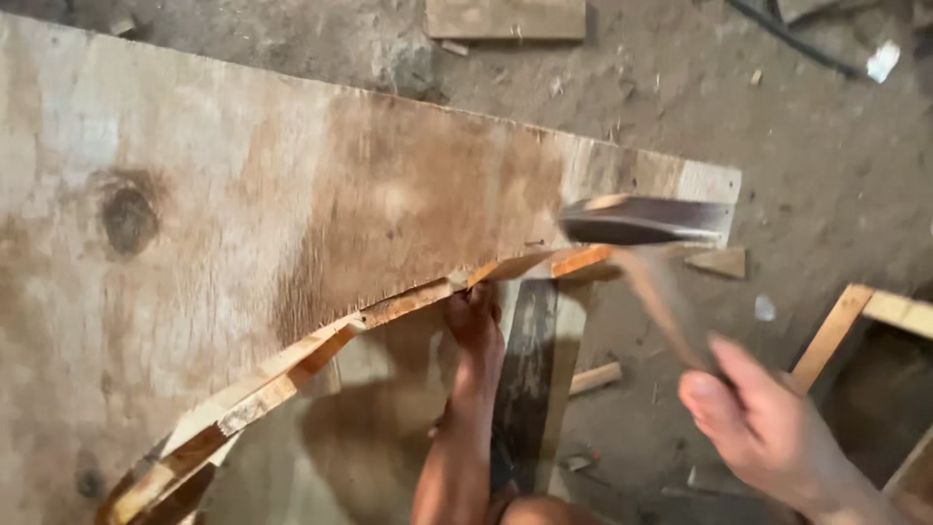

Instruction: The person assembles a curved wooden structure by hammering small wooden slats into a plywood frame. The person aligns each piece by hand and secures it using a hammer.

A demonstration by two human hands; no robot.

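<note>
Hammer (641, 222), blurred, is in my right hand (768, 428), whose grip is closed around its wooden handle, head above the plywood sheet (292, 204) edge. My left hand (473, 321) curls shut under the curved wood strip (292, 365).

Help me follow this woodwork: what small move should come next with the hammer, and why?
Probably bring the blurred hammer in the right hand down onto the curved wooden strip. Its head hangs just above the strip's end at the plywood sheet edge, where the left hand braces the strip from below.
</note>
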